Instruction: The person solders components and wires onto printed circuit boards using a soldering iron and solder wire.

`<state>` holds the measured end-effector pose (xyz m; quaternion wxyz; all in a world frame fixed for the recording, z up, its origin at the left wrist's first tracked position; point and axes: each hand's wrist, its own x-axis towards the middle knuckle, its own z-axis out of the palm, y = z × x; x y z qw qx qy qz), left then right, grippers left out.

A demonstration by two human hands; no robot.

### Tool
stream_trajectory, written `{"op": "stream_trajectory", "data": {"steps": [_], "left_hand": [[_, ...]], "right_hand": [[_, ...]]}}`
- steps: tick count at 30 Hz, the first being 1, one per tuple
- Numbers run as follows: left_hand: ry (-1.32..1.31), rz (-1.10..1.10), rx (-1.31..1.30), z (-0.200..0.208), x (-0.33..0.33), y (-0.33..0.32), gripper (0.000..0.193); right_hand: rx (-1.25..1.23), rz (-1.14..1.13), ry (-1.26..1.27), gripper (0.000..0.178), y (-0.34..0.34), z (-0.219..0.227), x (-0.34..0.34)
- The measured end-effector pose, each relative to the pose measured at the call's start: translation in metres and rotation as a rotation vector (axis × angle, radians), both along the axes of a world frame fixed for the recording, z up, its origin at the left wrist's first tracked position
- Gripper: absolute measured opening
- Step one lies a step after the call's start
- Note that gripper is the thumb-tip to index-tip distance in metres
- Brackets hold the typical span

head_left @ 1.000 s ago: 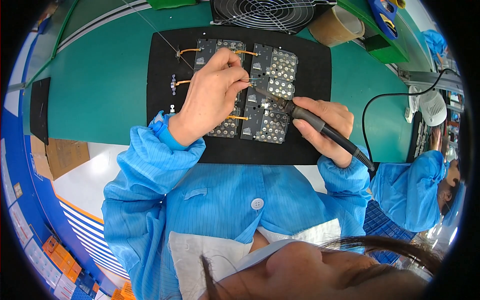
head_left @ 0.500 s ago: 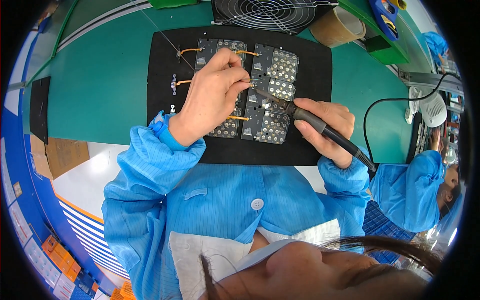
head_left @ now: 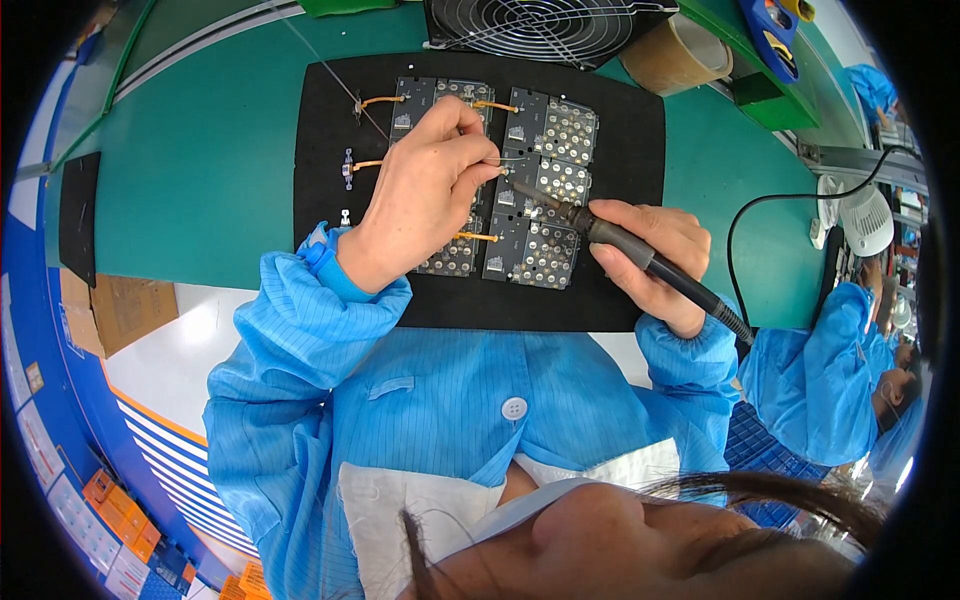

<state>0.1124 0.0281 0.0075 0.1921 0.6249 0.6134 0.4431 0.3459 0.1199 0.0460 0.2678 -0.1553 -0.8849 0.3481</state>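
We look through the left of two wide fisheye cameras worn on the person's head, pointed down at the bench [head_left: 725,130]. From this close view we have the left hand [head_left: 425,185] and right hand [head_left: 662,255] near the centre, the fan [head_left: 550,28] at the top edge and the coat [head_left: 430,430] low down. Toward our rim, straight edges bow and black rounds the corners.

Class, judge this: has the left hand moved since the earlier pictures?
No; against the black work mat, the left hand shows no clear shift in any direction.
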Motion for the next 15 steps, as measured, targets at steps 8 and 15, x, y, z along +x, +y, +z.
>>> {"op": "stream_trajectory", "data": {"steps": [8, 15], "left_hand": [[-0.022, -0.023, -0.007, 0.007, -0.004, -0.004, 0.014], [-0.115, 0.013, 0.033, 0.016, -0.015, -0.019, 0.013]], "right_hand": [[0.065, -0.363, 0.09, 0.03, 0.003, 0.016, 0.027], [0.564, -0.631, 0.136, 0.031, 0.043, 0.013, 0.031]]}}
